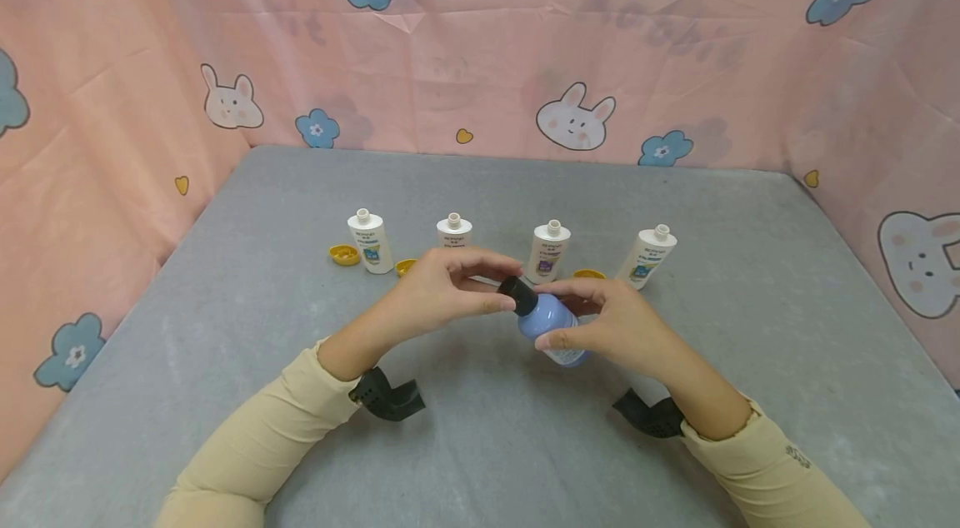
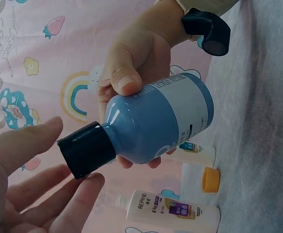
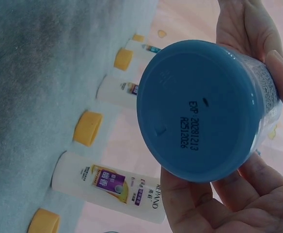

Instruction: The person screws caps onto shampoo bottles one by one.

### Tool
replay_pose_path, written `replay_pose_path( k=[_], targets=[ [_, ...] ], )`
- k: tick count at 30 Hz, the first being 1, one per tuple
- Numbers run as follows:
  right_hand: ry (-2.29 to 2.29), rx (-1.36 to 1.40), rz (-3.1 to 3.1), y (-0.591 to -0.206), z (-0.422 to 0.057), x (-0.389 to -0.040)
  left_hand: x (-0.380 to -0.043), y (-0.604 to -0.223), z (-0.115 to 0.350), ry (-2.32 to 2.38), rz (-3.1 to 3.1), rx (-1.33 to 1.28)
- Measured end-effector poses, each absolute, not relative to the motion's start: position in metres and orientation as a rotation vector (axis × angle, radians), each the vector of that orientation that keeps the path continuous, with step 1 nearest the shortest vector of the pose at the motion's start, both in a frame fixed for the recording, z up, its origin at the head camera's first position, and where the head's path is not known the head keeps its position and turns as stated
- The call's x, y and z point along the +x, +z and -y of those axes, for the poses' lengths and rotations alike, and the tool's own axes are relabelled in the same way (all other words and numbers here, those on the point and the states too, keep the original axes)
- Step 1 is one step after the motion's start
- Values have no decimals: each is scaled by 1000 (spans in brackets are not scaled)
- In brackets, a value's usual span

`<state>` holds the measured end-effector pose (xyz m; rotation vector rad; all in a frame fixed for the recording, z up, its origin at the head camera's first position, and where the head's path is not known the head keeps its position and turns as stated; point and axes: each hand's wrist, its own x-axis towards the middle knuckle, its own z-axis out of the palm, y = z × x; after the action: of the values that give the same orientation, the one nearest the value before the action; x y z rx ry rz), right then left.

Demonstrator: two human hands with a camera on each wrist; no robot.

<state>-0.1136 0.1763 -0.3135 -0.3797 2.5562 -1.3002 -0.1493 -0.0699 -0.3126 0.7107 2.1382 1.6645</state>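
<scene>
A blue bottle point(image 1: 545, 316) with a white label and a black cap point(image 1: 517, 295) is held tilted above the table, its cap toward the left. My right hand point(image 1: 618, 326) grips the body of it, thumb on the near side and fingers round the far side. Around the cap stand the relaxed fingers of my left hand point(image 1: 442, 291). In the left wrist view its fingertips point(image 2: 97, 180) are right at the cap's rim, and a small gap shows between thumb and cap. The round base point(image 3: 195, 111) with a printed date faces the right wrist camera.
Several white bottles without caps stand in a row behind the hands, among them one at left point(image 1: 371, 243), one with a purple label point(image 1: 549, 251) and one at right point(image 1: 647, 255). Yellow caps point(image 1: 345, 255) lie beside them on the grey table point(image 1: 480, 461). A pink curtain point(image 1: 465, 53) hangs behind.
</scene>
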Motion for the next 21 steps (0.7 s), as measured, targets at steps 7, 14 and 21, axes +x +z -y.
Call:
replay_pose_path(
  k=[7,14,21],
  targets=[
    [-1289,-387,-2563,-314,-175,-114,-148,-312,68,1650,-2205,584],
    [-1289,-392,-2577,-315,-175,-114,-149,-315,65,1667,-2197,602],
    [-1286,-385,-2570,-315,-176,-114,-148,-316,65,1670,-2199,630]
  ],
)
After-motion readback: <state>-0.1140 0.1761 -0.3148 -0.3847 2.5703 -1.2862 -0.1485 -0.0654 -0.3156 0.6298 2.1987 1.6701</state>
